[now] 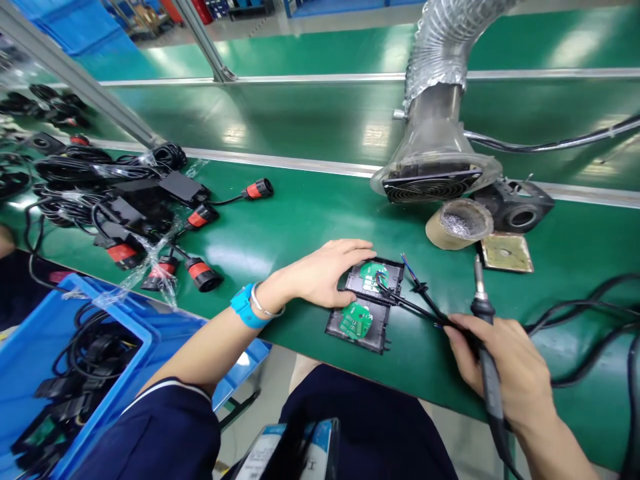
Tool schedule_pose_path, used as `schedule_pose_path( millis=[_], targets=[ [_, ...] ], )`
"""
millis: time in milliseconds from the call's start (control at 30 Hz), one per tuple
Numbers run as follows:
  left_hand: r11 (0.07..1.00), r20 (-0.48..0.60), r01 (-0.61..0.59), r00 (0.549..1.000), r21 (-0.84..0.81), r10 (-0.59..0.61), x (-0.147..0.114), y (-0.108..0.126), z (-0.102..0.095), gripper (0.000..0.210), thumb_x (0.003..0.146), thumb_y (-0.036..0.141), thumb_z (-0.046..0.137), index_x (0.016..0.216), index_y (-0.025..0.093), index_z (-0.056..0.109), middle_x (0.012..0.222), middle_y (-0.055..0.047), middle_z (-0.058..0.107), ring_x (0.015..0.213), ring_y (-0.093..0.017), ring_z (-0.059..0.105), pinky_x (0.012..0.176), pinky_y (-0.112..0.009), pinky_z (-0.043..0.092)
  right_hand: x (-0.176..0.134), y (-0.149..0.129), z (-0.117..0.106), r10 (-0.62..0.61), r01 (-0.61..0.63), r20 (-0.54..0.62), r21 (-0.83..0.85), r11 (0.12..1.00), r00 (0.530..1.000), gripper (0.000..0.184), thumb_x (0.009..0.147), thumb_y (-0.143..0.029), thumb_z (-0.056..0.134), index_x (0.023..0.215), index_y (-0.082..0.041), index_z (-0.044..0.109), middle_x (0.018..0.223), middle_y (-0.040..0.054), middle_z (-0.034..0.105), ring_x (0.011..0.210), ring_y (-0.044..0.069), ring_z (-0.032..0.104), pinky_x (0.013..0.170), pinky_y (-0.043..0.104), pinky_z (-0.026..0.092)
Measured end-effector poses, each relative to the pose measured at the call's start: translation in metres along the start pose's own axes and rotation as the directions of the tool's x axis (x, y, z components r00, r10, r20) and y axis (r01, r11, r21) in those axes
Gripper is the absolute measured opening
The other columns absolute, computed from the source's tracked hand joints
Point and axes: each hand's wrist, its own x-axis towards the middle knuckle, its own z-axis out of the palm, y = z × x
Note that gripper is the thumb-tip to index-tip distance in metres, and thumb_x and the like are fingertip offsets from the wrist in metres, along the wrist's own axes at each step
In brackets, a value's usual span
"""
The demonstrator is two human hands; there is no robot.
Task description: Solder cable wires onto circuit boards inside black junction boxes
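My left hand (325, 272) grips the left side of a black plastic case half (395, 275), thumb at its near edge and fingers at its far edge. A round green circuit board (371, 275) lies inside, with thin wires running to it. Just nearer to me lies a second case half (334, 325) with another green circuit board (356, 321). Closed in my right hand (517, 363) are a soldering iron (490, 380), its tip pointing away from me, and black cables (430, 312). One cable's free end shows bare coloured wires (407, 264).
A fume extractor hood (435, 163) hangs over a pot of silvery shavings (459, 225), beside an iron stand (523, 208) and a sponge tray (507, 253). Bundled cables with red-black connectors (203, 275) lie at left, above a blue bin (145, 333). Thick cables (590, 303) cross the right side.
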Motion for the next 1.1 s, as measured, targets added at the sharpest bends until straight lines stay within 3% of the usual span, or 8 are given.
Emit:
schedule_pose_path(
  millis=[200, 333, 567, 633, 767, 900, 1033, 1100],
  targets=[
    [0.999, -0.079, -0.022, 0.997, 0.046, 0.025, -0.009, 0.022, 0.004, 0.067, 0.073, 0.023, 0.060, 0.137, 0.013, 0.041, 0.146, -0.018, 0.037, 0.136, -0.029, 0.034, 0.111, -0.048, 0.030, -0.001, -0.003, 0.000, -0.044, 0.044, 0.009, 0.014, 0.999, 0.999, 0.033, 0.076, -0.016, 0.071, 0.106, -0.014, 0.058, 0.091, 0.0056, 0.067, 0.072, 0.014, 0.060, 0.070, 0.031, 0.048],
    [0.998, -0.192, 0.058, 0.980, 0.031, -0.051, -0.024, 0.029, 0.005, 0.050, 0.081, 0.019, 0.054, 0.130, 0.015, 0.047, 0.141, -0.015, 0.043, 0.132, -0.024, 0.040, 0.109, -0.044, 0.036, -0.001, -0.006, 0.001, -0.028, 0.028, -0.047, -0.005, 1.000, 0.999, 0.036, 0.071, -0.013, 0.076, 0.100, -0.015, 0.055, 0.101, 0.0080, 0.069, 0.083, 0.017, 0.064, 0.075, 0.032, 0.049],
    [0.980, -0.463, 0.183, 0.863, -0.083, -0.200, -0.074, 0.037, 0.022, 0.031, 0.088, 0.025, 0.053, 0.119, 0.018, 0.056, 0.128, -0.011, 0.056, 0.124, -0.021, 0.049, 0.104, -0.043, 0.043, -0.012, 0.000, 0.006, 0.048, -0.052, -0.036, -0.104, 0.993, 0.998, 0.028, 0.076, -0.012, 0.071, 0.102, -0.017, 0.062, 0.087, 0.0018, 0.068, 0.065, 0.013, 0.059, 0.061, 0.027, 0.044],
    [0.981, -0.454, 0.181, 0.870, -0.075, -0.195, -0.076, 0.042, 0.032, 0.039, 0.089, 0.031, 0.054, 0.126, 0.018, 0.052, 0.135, -0.012, 0.052, 0.130, -0.022, 0.044, 0.108, -0.044, 0.039, -0.014, 0.003, 0.006, 0.071, -0.076, -0.048, -0.128, 0.989, 0.996, 0.027, 0.076, -0.015, 0.071, 0.103, -0.016, 0.064, 0.084, 0.0020, 0.067, 0.063, 0.013, 0.057, 0.060, 0.028, 0.044],
    [0.987, -0.321, 0.160, 0.936, 0.028, -0.143, -0.053, 0.051, 0.054, 0.059, 0.090, 0.046, 0.052, 0.141, 0.018, 0.039, 0.149, -0.009, 0.039, 0.143, -0.026, 0.024, 0.115, -0.046, 0.029, -0.011, 0.008, 0.006, 0.019, -0.025, -0.047, -0.145, 0.989, 0.999, 0.027, 0.078, -0.016, 0.069, 0.104, -0.015, 0.063, 0.085, 0.0032, 0.068, 0.063, 0.015, 0.058, 0.061, 0.029, 0.046],
    [0.974, -0.296, 0.226, 0.931, 0.011, -0.212, -0.032, 0.051, 0.066, 0.048, 0.088, 0.041, 0.052, 0.130, 0.016, 0.051, 0.142, -0.006, 0.048, 0.140, -0.027, 0.030, 0.116, -0.044, 0.028, -0.007, 0.015, 0.001, 0.010, -0.013, -0.019, -0.179, 0.984, 1.000, 0.020, 0.082, -0.019, 0.064, 0.101, -0.014, 0.061, 0.085, 0.0045, 0.067, 0.065, 0.017, 0.061, 0.062, 0.030, 0.049],
    [0.976, -0.302, 0.215, 0.930, -0.014, -0.209, -0.031, 0.046, 0.064, 0.045, 0.084, 0.037, 0.055, 0.124, 0.016, 0.054, 0.142, -0.006, 0.047, 0.140, -0.028, 0.031, 0.116, -0.048, 0.029, -0.013, 0.020, -0.004, 0.004, -0.020, -0.084, -0.183, 0.983, 0.996, 0.018, 0.080, -0.016, 0.066, 0.096, -0.018, 0.059, 0.085, 0.0019, 0.067, 0.067, 0.017, 0.062, 0.063, 0.029, 0.049],
    [0.979, -0.296, 0.203, 0.935, -0.003, -0.194, -0.033, 0.047, 0.061, 0.045, 0.084, 0.038, 0.057, 0.123, 0.015, 0.054, 0.142, -0.007, 0.047, 0.140, -0.029, 0.031, 0.116, -0.048, 0.029, -0.017, 0.023, -0.004, 0.002, -0.010, -0.054, -0.150, 0.989, 0.999, 0.017, 0.081, -0.018, 0.066, 0.096, -0.018, 0.060, 0.083, 0.0024, 0.066, 0.067, 0.017, 0.061, 0.064, 0.031, 0.048]
  ],
)
